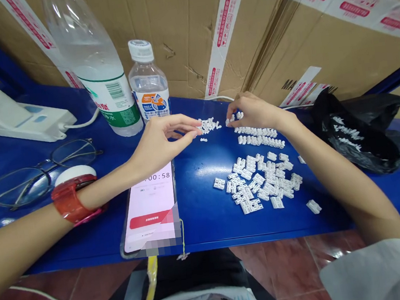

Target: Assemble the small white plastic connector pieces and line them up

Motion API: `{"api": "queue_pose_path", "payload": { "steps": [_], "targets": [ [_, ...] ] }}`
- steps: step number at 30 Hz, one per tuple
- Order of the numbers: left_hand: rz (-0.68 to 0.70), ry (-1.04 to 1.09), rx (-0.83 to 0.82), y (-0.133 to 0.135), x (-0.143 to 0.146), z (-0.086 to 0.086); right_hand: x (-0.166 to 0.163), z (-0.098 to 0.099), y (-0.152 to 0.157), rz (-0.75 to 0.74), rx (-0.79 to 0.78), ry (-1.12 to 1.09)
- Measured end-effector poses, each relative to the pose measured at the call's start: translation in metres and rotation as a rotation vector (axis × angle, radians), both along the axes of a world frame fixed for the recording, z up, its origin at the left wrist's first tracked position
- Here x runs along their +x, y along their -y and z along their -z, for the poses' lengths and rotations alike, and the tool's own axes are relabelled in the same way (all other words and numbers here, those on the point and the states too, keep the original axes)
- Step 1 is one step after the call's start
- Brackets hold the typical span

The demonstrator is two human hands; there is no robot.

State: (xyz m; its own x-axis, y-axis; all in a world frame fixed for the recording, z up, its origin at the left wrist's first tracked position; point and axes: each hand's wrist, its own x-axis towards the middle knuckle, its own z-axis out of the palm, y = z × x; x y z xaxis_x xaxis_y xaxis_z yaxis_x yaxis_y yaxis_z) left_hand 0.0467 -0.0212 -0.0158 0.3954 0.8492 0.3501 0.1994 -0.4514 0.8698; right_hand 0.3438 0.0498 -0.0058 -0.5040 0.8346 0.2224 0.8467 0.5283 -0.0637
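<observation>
My left hand (174, 133) reaches to the left edge of a loose pile of tiny white plastic pieces (210, 125). Its thumb and fingertips come together there; anything between them is too small to make out. One tiny piece lies apart, just below the pile. To the right, my right hand (251, 110) has its fingers curled down, pinching a small white plastic piece at the left end of a short line. Under that hand run two neat rows of white pieces (260, 141). Closer to me, many white slotted blocks (269, 180) lie in a loose heap.
A phone (144, 200) showing a timer lies below my left forearm. Behind stand a large water bottle (103, 74) and a smaller bottle (147, 78). Glasses (22, 184) and a power strip (32, 122) are left; a black plastic bag (370, 143) holding white pieces is right. Cardboard boxes (177, 26) line the back.
</observation>
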Motion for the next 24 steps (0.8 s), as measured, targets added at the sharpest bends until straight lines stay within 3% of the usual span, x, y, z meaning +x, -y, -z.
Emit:
{"api": "queue_pose_path", "payload": {
  "steps": [4, 8, 11, 14, 18, 22, 24],
  "targets": [
    [0.003, -0.011, 0.009, 0.000, 0.000, 0.000, 0.008, 0.006, -0.001, 0.008, -0.061, 0.042],
    [0.004, 0.012, -0.034, -0.002, 0.001, 0.002, -0.006, -0.016, 0.020, -0.042, -0.069, 0.077],
    [-0.001, 0.030, -0.050, -0.002, 0.001, 0.003, -0.037, -0.034, 0.057, -0.184, -0.287, 0.056],
    [-0.006, 0.032, -0.043, -0.002, 0.001, 0.003, -0.068, -0.040, 0.097, -0.241, -0.506, 0.098],
    [-0.006, 0.032, -0.042, -0.001, 0.001, 0.002, -0.085, -0.036, 0.124, -0.278, -0.443, 0.170],
    [-0.002, 0.031, -0.058, -0.002, 0.001, 0.000, -0.083, -0.039, 0.112, -0.306, -0.457, 0.100],
    [0.036, 0.014, -0.112, -0.004, 0.001, 0.000, -0.080, -0.043, 0.099, -0.311, -0.348, -0.031]
  ]
}}
